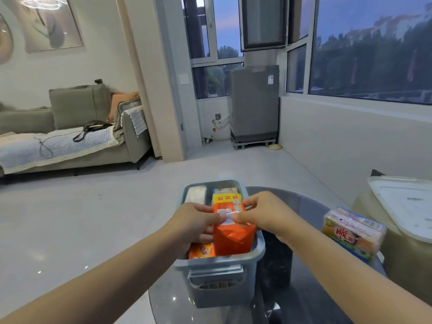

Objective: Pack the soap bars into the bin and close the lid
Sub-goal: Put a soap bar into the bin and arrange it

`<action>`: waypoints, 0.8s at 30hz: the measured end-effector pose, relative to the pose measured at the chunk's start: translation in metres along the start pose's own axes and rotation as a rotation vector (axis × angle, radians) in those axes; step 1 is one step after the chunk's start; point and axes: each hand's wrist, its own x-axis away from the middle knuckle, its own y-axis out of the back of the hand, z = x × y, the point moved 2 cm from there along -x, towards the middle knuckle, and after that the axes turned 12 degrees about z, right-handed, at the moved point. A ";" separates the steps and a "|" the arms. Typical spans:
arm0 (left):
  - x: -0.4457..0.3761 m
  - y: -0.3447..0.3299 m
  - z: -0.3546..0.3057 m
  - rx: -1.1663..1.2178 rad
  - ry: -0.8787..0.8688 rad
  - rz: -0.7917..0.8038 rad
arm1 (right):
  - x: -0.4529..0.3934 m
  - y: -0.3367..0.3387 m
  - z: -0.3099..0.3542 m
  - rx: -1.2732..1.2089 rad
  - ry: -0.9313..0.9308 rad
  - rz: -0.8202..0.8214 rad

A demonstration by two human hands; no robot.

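A grey-blue plastic bin stands on a dark round glass table. Both of my hands hold an orange soap pack that stands upright in the bin's right half, rising above the rim. My left hand grips its left side and my right hand pinches its clear top wrapper. Inside the bin lie a smaller orange soap bar at the near left, a white bar at the far left and another pack at the back. A white lid rests to the right.
A clear-wrapped multipack of soap lies on the table to the right of the bin. The lid sits on a beige container beside the table. A sofa stands far left and a grey washing machine by the windows.
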 end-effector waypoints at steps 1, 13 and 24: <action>-0.001 0.000 0.001 -0.018 0.008 -0.002 | -0.001 -0.001 0.000 0.057 -0.022 0.004; 0.011 0.032 -0.003 -0.209 -0.061 -0.155 | -0.017 -0.016 0.013 -0.017 0.044 0.109; 0.007 0.055 -0.008 -0.305 0.121 -0.095 | -0.051 -0.019 0.036 0.042 -0.068 0.260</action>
